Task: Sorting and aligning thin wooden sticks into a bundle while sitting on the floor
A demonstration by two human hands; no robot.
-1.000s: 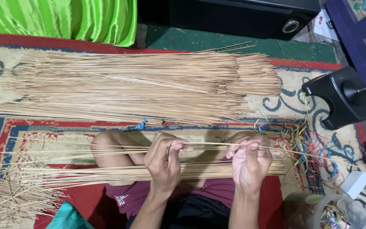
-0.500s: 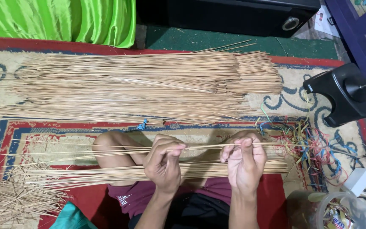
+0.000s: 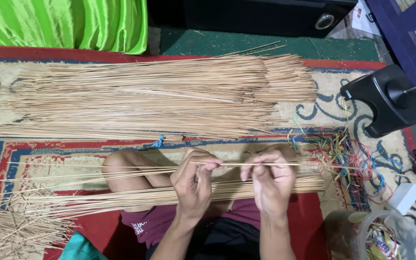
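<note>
1. The person sits on the patterned rug [image 3: 49, 159] with a thin stick [image 3: 232, 164] held level between both hands, just above the lap.
2. The left hand [image 3: 193, 183] is closed on the stick, thumb and forefinger pinching it near the middle; the right hand [image 3: 273, 180] pinches it a little further right, fingers curled in. The two hands sit close together but do not touch.
3. The stick looks very light and slender — a dry splint of cane or bamboo, I would judge, springy along its length and easy to snap if bent sharply. A fingertip pinch seems the right hold, with the hands set close so the span between them stays straight.
4. Under the hands, a small bundle of sticks [image 3: 160, 195] lies across the thighs, running left to right.
5. On the far side of the rug, a large pile of sticks [image 3: 160, 96] is spread wide, all lying the same way.
6. At the near left, a loose heap of short offcuts [image 3: 10, 231] lies tangled.
7. To the right, a tangle of coloured wires [image 3: 352, 159] lies near a black stand base [image 3: 386, 101] — well apart from the hands.
8. A green cloth [image 3: 63, 21] hangs at the far left.
</note>
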